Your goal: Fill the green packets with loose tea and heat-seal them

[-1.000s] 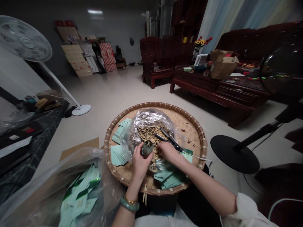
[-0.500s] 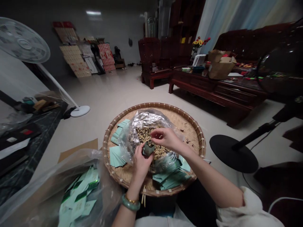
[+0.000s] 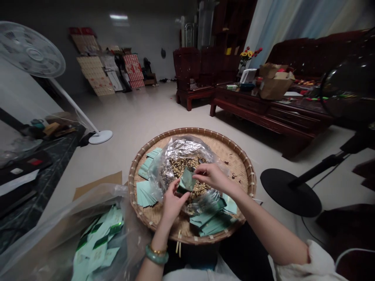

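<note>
A round woven bamboo tray (image 3: 234,152) rests in front of me. On it lies an open clear plastic bag (image 3: 175,150) of loose dried tea or herb bits (image 3: 183,164). My left hand (image 3: 171,203) grips a small green packet (image 3: 186,181) from below, above the bag. My right hand (image 3: 212,175) pinches the top edge of that same packet. Stacks of flat green packets (image 3: 145,193) lie on the tray's left, and more of these green packets (image 3: 211,222) sit at the near right.
A big clear bag of green packets (image 3: 98,244) sits at my lower left, on cardboard (image 3: 98,183). A white standing fan (image 3: 32,50) is at the far left, a black fan base (image 3: 290,191) at the right. Dark wooden furniture (image 3: 263,109) stands behind.
My right hand left the bag's contents, rose, then came down onto the packet's top edge. The black tool seen on the herbs earlier is no longer in sight. The packet now looks flatter.
</note>
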Demonstrator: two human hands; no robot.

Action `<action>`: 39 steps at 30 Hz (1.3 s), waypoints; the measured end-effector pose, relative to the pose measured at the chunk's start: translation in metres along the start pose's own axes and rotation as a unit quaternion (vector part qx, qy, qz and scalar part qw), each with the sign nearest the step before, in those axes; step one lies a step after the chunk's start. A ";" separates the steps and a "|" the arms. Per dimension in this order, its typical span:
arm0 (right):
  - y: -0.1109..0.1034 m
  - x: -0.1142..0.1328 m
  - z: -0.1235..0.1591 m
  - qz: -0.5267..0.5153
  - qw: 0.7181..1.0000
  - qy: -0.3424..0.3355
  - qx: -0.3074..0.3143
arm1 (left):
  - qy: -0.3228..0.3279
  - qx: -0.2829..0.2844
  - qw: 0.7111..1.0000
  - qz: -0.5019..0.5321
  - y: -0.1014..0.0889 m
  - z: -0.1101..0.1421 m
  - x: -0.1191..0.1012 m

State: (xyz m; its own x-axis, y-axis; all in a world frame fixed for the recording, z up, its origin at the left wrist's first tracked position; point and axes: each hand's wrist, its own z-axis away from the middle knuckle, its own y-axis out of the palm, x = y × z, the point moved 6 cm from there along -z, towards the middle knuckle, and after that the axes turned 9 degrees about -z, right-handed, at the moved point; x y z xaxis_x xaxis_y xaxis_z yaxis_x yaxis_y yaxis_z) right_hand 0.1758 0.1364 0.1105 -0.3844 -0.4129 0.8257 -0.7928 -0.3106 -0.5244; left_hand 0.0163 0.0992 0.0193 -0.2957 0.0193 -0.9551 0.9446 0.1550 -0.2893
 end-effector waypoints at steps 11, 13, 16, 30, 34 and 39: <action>-0.003 -0.031 0.006 -0.225 0.967 0.120 -0.011 | -0.159 0.118 0.973 0.115 -0.003 0.015 0.010; 0.004 -0.030 0.007 -0.239 0.961 0.131 0.049 | -0.162 0.127 0.968 0.141 -0.001 0.015 0.010; 0.007 -0.026 0.009 -0.237 0.955 0.141 0.106 | -0.159 0.139 0.963 0.168 0.001 0.016 0.010; -0.004 -0.036 -0.001 -0.167 0.981 0.073 -0.074 | -0.183 0.039 0.955 0.229 -0.001 0.019 0.018; 0.016 -0.040 -0.005 -0.140 0.979 0.083 -0.126 | -0.155 0.065 0.970 0.174 0.007 0.022 0.011; 0.019 -0.047 -0.004 -0.149 0.967 0.062 -0.195 | -0.144 0.118 0.973 0.140 0.006 0.022 0.001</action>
State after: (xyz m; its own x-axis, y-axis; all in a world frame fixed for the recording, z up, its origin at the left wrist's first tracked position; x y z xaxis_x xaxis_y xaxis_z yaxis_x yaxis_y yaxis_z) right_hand 0.1769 0.1535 0.0630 -0.1453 -0.2415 0.9595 -0.9861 -0.0439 -0.1603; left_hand 0.0251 0.0781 0.0149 -0.0029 -0.2545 -0.9671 0.9988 -0.0477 0.0095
